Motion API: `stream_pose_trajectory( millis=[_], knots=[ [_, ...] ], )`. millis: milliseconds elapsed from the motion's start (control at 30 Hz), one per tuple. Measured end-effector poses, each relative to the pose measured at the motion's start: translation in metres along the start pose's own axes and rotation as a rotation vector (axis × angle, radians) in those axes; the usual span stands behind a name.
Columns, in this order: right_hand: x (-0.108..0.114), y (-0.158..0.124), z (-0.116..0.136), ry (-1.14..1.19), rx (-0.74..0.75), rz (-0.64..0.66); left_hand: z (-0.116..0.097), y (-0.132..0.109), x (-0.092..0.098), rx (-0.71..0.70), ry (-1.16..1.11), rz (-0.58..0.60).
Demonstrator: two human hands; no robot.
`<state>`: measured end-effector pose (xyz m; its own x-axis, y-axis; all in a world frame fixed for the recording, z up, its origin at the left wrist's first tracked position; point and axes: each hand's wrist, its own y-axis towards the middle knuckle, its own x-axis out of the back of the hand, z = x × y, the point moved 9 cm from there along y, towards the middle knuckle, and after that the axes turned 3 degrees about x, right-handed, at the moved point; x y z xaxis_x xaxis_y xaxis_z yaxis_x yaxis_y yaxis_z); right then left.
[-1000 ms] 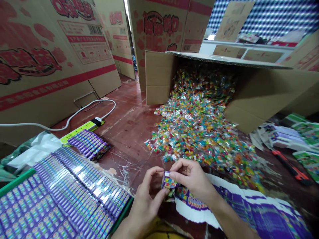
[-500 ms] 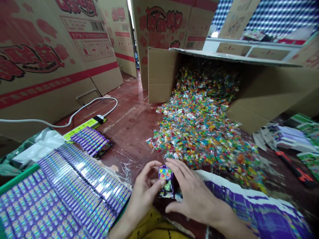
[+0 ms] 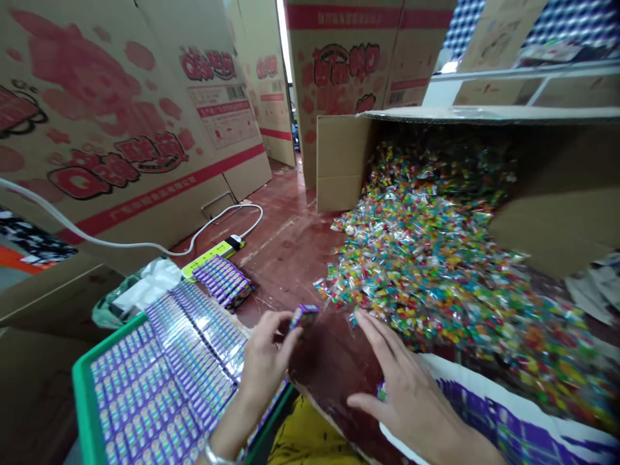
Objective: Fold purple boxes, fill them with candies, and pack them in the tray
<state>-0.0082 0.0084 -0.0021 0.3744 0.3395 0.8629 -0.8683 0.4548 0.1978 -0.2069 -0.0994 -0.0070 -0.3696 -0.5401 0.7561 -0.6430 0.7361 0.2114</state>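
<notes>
A small purple candy box (image 3: 307, 314) is pinched between the thumb and fingers of my left hand (image 3: 265, 352), tilted so its narrow side shows. My right hand (image 3: 409, 397) is apart from the box, fingers stretched and thumb spread. It hovers beside flat purple-and-white cartons (image 3: 508, 420) and in front of a heap of clear packets of coloured candies (image 3: 421, 258). A bit of printed colour shows behind the right thumb, too covered to name. Left of my left hand, rows of matching purple boxes (image 3: 140, 387) fill a green tray (image 3: 86, 400).
The packets spill from a large cardboard box (image 3: 341, 161) lying on its side. A small group of purple boxes (image 3: 223, 282) lies by a yellow-green power strip (image 3: 213, 254) with a white cable (image 3: 145, 244). Tall printed cartons (image 3: 159, 103) stand behind.
My right hand has come off the candy box and moved right. My left hand has carried the box left and tipped it. The view has turned leftward, showing more of the tray.
</notes>
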Motion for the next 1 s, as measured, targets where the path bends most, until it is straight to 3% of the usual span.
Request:
stream_pose_trajectory(
  millis=[133,233,433,533,633,733,800,900,1000],
  knots=[
    [0.003,-0.012,-0.027,-0.035,-0.082,-0.025,0.056,0.028,0.051,0.023,0.288,-0.186],
    [0.002,-0.022,-0.043,-0.045,-0.124,-0.039,0.078,0.042,0.061,0.008,0.431,-0.232],
    [0.016,-0.043,-0.072,-0.057,-0.190,-0.100,0.090,0.046,0.069,0.021,0.562,-0.381],
    [0.032,-0.050,-0.091,-0.045,-0.249,-0.133,0.076,0.038,0.064,0.018,0.537,-0.437],
    [0.047,-0.052,-0.109,-0.048,-0.342,-0.157,0.029,0.016,0.025,-0.111,0.321,-0.359],
    [0.047,-0.046,-0.116,-0.104,-0.393,-0.100,-0.040,-0.020,-0.048,-0.318,0.063,-0.010],
    [0.039,-0.040,-0.113,-0.144,-0.376,-0.029,-0.074,-0.046,-0.092,-0.372,0.017,0.216],
    [0.026,-0.033,-0.100,-0.159,-0.312,0.033,-0.094,-0.065,-0.127,-0.353,0.068,0.353],
    [0.022,-0.029,-0.087,-0.158,-0.270,0.016,-0.090,-0.067,-0.137,-0.316,0.105,0.399]
  ],
)
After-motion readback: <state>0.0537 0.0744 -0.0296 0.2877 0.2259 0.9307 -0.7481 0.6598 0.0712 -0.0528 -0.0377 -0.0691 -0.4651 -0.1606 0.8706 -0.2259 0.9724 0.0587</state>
